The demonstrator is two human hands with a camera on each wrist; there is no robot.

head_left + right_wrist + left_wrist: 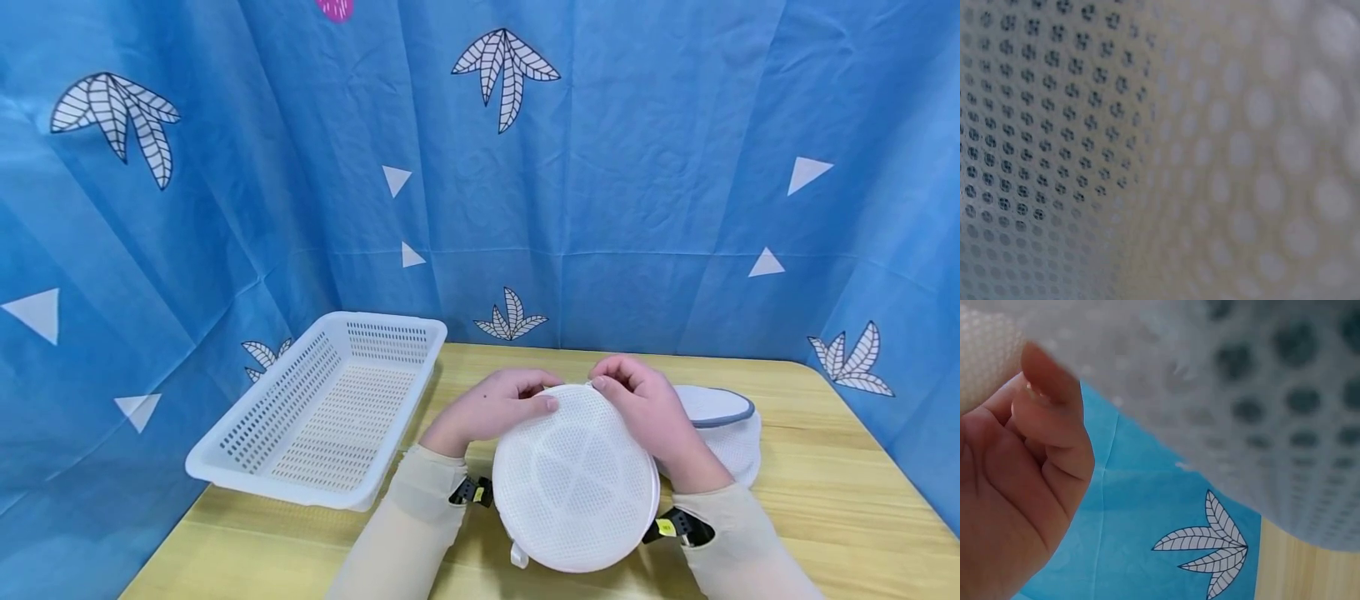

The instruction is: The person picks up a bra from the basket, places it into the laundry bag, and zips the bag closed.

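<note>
A round white mesh laundry bag (577, 483) is held up above the table, its circular end facing me. My left hand (506, 404) pinches the upper left of its rim between thumb and fingers. At the top of the rim, my right hand (645, 408) pinches a small bit of the edge; what exactly lies between those fingertips is too small to tell. In the left wrist view, curled fingers of the left hand (1029, 456) grip the mesh. Close-up mesh (1054, 125) fills the right wrist view, hiding the right hand there. A small white tab (519, 556) hangs at the bag's lower left.
To the left, a white perforated plastic basket (431, 367) stands on the wooden table (840, 475). Behind my right hand lies another white mesh bag (738, 442) with grey trim. A blue patterned curtain (637, 208) encloses the table's back and sides.
</note>
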